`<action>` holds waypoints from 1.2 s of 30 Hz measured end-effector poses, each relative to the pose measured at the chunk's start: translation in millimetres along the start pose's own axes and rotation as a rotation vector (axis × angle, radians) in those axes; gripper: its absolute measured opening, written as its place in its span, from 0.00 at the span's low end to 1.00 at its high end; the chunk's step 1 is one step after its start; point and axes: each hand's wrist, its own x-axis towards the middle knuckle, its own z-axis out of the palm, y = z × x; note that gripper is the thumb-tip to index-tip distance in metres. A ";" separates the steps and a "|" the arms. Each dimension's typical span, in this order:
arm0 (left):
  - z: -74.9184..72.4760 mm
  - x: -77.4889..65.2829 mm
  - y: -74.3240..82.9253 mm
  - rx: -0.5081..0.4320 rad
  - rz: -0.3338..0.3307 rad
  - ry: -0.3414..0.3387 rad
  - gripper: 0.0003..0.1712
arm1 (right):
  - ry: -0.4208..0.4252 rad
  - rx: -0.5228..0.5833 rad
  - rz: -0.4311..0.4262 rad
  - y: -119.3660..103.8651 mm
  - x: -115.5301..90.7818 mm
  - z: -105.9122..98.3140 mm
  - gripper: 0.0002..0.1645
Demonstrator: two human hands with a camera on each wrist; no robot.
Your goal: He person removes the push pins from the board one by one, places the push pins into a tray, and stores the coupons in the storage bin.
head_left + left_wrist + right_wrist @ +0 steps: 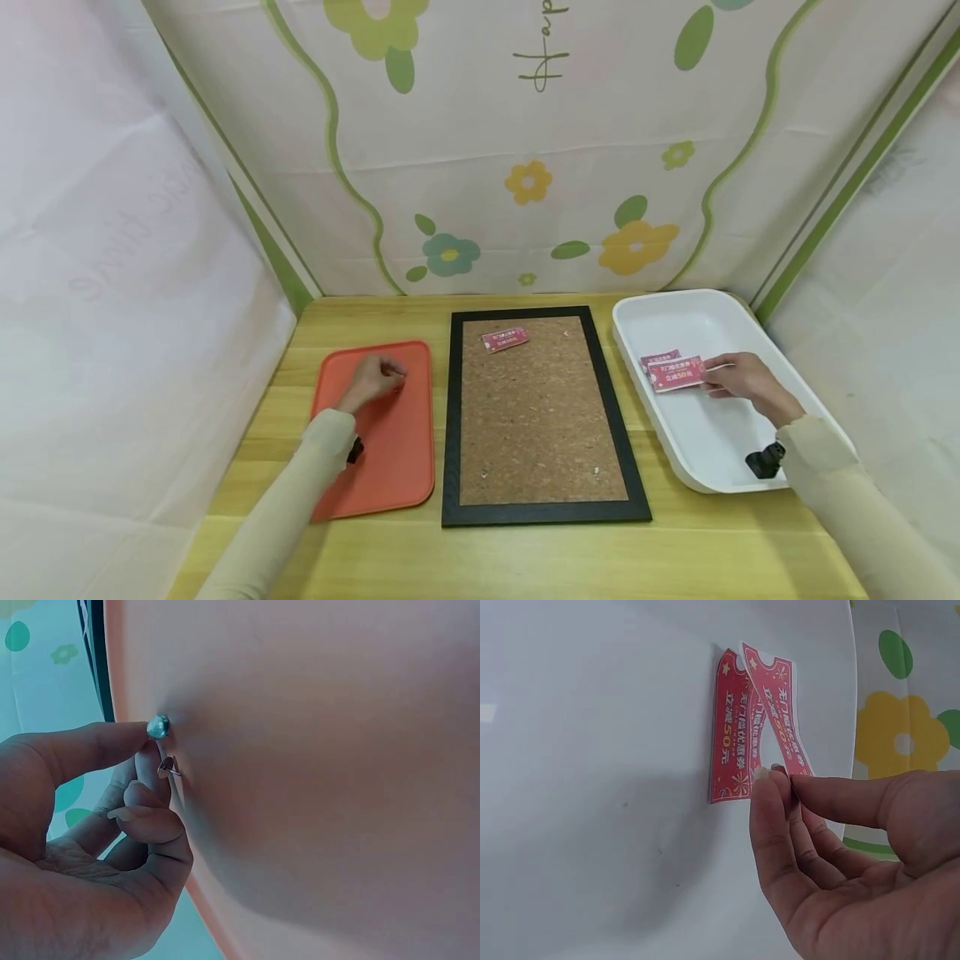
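Note:
Over the red tray (pixel 390 467), my left hand (pixel 377 379) has its fingers bent, and the thumb tip meets a shiny silver thumbtack (pixel 157 727). A second thumbtack (pixel 166 768), its pin showing, sits just below by the fingertips. Between thumb and fingers, my right hand (pixel 738 379) pinches one end of a pink paper coupon (pixel 677 374) over the white tray (pixel 720 312). Another coupon (pixel 731 735) lies partly behind it, against the tray bottom. On the black-framed corkboard (pixel 536 417), a pink coupon (pixel 505 339) lies slightly tilted near the top left.
The corkboard stands between the two trays on the wooden table (pixel 510 567). Small bright tacks, one of them a thumbtack (pixel 596 472), show near the board's corners. A flower-printed cloth (pixel 480 167) rises behind the table, with pale cloth on both sides.

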 end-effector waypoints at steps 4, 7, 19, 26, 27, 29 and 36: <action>0.0 -0.8 0.0 -0.011 -0.015 -0.002 0.09 | -0.028 -0.033 0.021 3.8 0.8 0.9 0.28; -0.2 -1.8 -0.7 -0.011 -0.007 -0.002 0.09 | -0.046 -0.055 0.033 6.3 2.9 1.7 0.27; 1.6 -2.4 -2.3 -0.027 -0.019 -0.008 0.09 | -0.068 -0.067 0.086 11.2 5.4 4.0 0.27; 2.0 -1.8 -0.9 -0.032 -0.032 -0.012 0.09 | -0.073 -0.077 0.114 15.5 6.5 2.4 0.30; 2.1 -1.6 -0.8 -0.033 -0.034 -0.013 0.09 | -0.073 -0.084 0.120 15.3 6.0 2.0 0.31; 2.2 -1.3 -0.9 -0.032 -0.038 -0.015 0.09 | -0.077 -0.099 0.124 15.3 5.2 0.3 0.32; -1.7 0.3 -1.0 -0.014 -0.040 -0.032 0.11 | -0.090 -0.136 0.135 12.9 1.9 -8.7 0.33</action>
